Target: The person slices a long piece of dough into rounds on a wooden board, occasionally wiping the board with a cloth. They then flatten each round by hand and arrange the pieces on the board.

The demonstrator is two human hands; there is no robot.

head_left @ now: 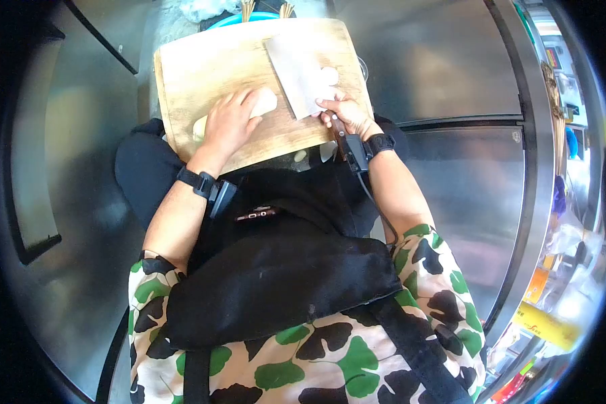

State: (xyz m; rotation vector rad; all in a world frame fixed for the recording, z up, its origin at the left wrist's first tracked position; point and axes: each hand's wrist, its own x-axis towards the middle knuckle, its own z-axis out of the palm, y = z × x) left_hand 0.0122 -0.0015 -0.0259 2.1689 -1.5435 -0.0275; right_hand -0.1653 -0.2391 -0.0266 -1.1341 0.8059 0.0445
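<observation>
A wooden cutting board [202,64] rests across the person's lap. My left hand [231,121] lies over a long pale piece of food [265,102], fingers wrapped on it, both its ends showing. My right hand [347,116] grips the dark handle of a broad cleaver [293,74], thumb on the blade's lower corner. The blade lies to the right of the pale piece, apart from it. A small white slice [329,75] shows at the blade's right side. Black straps with small devices are on both wrists.
Steel cabinet doors [444,67] stand close on the right, with another steel surface [81,168] on the left. Beyond the board are a blue basin [225,21] and bundles of thin sticks [248,9]. Pale scraps [300,155] lie below the board's near edge.
</observation>
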